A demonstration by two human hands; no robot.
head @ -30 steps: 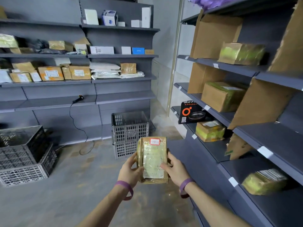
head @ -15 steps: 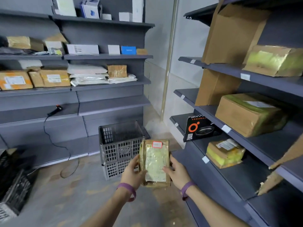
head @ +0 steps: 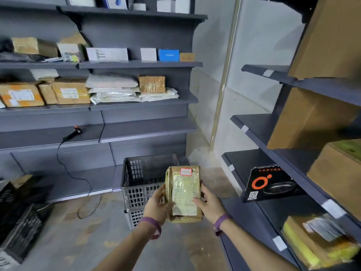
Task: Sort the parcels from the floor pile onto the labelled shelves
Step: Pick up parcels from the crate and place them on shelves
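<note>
A small brown taped parcel (head: 183, 192) with a shipping slip and a red-edged sticker is held upright in front of me, over the floor. My left hand (head: 157, 205) grips its left edge and my right hand (head: 209, 205) grips its right edge, thumb on the slip. Both wrists wear purple bands. Grey labelled shelves (head: 252, 132) run along the right, close to the parcel, with white tags on their front edges. More grey shelves (head: 140, 64) line the back wall.
A grey plastic crate (head: 144, 184) stands on the floor just beyond the parcel. A black box with an orange ring (head: 271, 182), brown cartons and a yellow-taped parcel (head: 316, 241) fill the right shelves. A handheld scanner (head: 73, 132) with its cable lies on the back shelf. Dark crates (head: 17, 222) sit left.
The view has swung right and moved closer to the right shelves and the crate. The parcel stays held in both hands, about the same place before me.
</note>
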